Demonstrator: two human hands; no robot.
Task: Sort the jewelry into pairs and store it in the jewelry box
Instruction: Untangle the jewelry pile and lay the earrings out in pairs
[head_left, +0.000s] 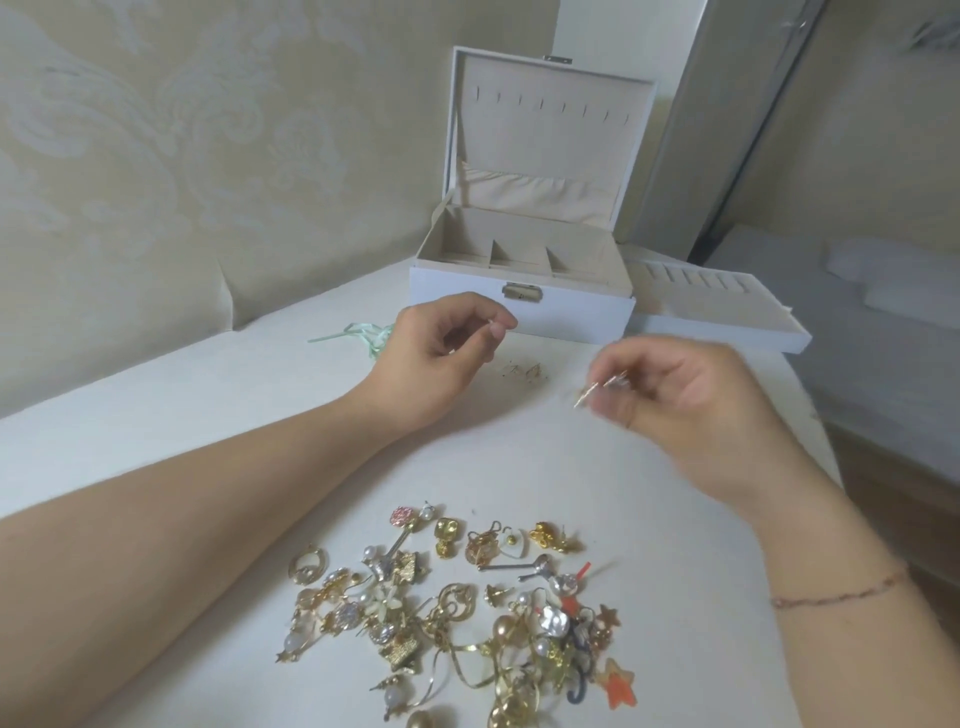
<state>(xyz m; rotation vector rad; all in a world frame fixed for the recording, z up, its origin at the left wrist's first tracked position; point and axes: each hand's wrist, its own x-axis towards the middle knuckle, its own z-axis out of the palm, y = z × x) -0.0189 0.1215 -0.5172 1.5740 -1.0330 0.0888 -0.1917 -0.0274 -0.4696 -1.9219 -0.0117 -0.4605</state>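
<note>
right hand (696, 395) blurred, jewelry pile (457, 603) cut off at btm edge

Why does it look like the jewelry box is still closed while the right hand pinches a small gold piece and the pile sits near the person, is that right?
Not quite: the jewelry box is open, its lid upright, as the head view shows. The rest holds: the right hand pinches a small gold piece, and the pile sits near the person.

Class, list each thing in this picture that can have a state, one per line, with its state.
Jewelry box: lid open, compartments look empty.
Removable tray: out of the box, beside it.
Jewelry pile: unsorted, tangled.
Left hand: fingers curled, contents unclear.
Right hand: pinching a gold earring, blurred.
</note>
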